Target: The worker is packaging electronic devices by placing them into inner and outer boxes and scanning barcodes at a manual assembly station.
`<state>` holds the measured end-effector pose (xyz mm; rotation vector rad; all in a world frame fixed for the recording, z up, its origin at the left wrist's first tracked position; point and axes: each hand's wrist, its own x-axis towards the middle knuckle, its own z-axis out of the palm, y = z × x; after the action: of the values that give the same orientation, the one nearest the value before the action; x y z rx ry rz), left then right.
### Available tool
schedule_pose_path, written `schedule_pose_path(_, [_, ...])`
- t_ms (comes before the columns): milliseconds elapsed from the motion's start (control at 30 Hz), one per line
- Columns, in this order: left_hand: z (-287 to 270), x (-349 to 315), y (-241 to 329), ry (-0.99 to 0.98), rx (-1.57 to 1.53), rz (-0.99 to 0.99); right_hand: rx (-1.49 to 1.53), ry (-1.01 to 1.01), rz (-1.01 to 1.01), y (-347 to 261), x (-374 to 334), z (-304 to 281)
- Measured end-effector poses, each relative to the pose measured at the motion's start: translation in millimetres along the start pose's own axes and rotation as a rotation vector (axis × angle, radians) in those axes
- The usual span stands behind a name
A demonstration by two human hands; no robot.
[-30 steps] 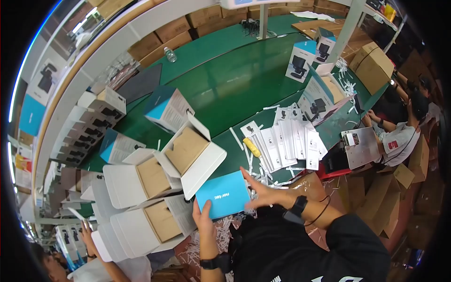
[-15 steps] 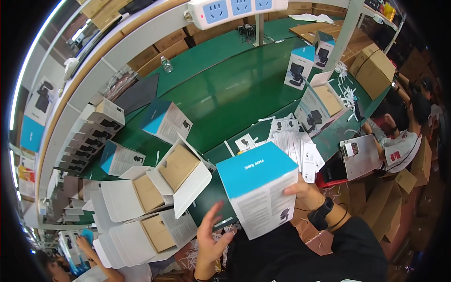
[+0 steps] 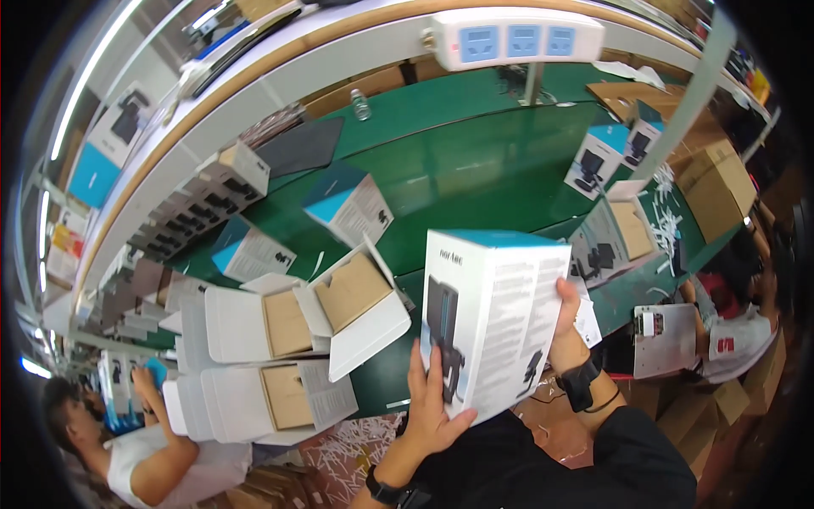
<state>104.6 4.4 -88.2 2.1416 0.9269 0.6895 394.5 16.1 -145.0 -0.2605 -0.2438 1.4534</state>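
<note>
Between my hands is a closed white product box [image 3: 500, 331] with a blue top, held upright and slightly tilted in front of my body. My left hand [image 3: 434, 403] presses its fingers on the lower front face, thumb along the bottom edge. On the box's right side, my right hand [image 3: 570, 327] grips the edge with the thumb in sight; its other fingers are hidden behind. Left of the held box stand several open white boxes with brown cardboard inserts, the nearest being an open box [image 3: 352, 297] with its flaps spread.
Closed blue-and-white boxes [image 3: 349, 206] stand on the green table [image 3: 458, 161]. Another open box [image 3: 623, 227] is at right, near paper strips [image 3: 666, 220]. A power strip [image 3: 521, 41] hangs above. Co-workers sit at lower left [image 3: 161, 458] and right [image 3: 742, 335].
My left hand has closed in from beside the box onto its front face. The box has turned, so its pictured front now shows and less of the blue top is visible. My view has shifted left.
</note>
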Motion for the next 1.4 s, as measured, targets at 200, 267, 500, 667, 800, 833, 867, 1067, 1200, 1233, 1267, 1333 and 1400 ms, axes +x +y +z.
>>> schedule_pose_path(200, [4.0, -9.7, -32.7, -0.078, 0.036, -0.22, -0.622, 0.056, -0.298, 4.1, 85.2, 39.1])
schedule_pose_path(267, [-7.0, -44.0, -51.4, -0.098, -0.024, -0.286, -0.948, 0.079, -0.503, 0.6, 125.2, 45.2])
schedule_pose_path(500, [-22.5, -93.1, -111.7, 0.376, -0.664, -0.781, -1.633, 0.724, -0.687, 13.1, 268.6, 8.8])
schedule_pose_path(667, [-67.5, -52.2, -78.3, 0.368, -1.194, -0.654, -1.704, 0.598, -0.785, 48.4, 271.0, -69.3])
schedule_pose_path(800, [-83.2, 0.5, -71.6, 0.398, -1.237, -0.601, -1.671, 0.54, -0.65, 23.0, 259.4, -89.0])
schedule_pose_path(833, [-85.9, 4.6, -74.3, 0.413, -1.228, -0.587, -1.787, 0.505, -0.564, 12.7, 257.5, -88.3])
schedule_pose_path(867, [-87.8, 9.0, -74.6, 0.425, -1.219, -0.572, -1.896, 0.47, -0.474, 4.4, 252.1, -88.4])
schedule_pose_path(1067, [-72.1, 7.9, -57.1, 0.413, -1.318, -0.727, -1.832, 0.484, -0.37, 0.0, 166.2, -106.8])
schedule_pose_path(1200, [-63.7, -10.7, -43.6, 0.53, -1.427, -0.75, -1.945, 0.274, -0.086, 47.7, 77.4, -123.9])
schedule_pose_path(1233, [-64.7, -14.4, -38.3, 0.536, -1.561, -0.76, -2.049, 0.145, -0.023, 58.2, 59.5, -129.3])
schedule_pose_path(1267, [-66.8, -22.1, -37.0, 0.554, -1.687, -0.769, -2.038, 0.146, -0.022, 73.0, 51.4, -117.0])
schedule_pose_path(1333, [-70.7, -46.6, -38.6, 0.505, -1.635, -0.741, -1.978, 0.136, 0.043, 101.9, 40.6, -94.6])
schedule_pose_path(1400, [-74.2, -69.9, -34.1, 0.383, -1.558, -0.696, -2.0, 0.239, 0.024, 108.7, 38.7, -120.6])
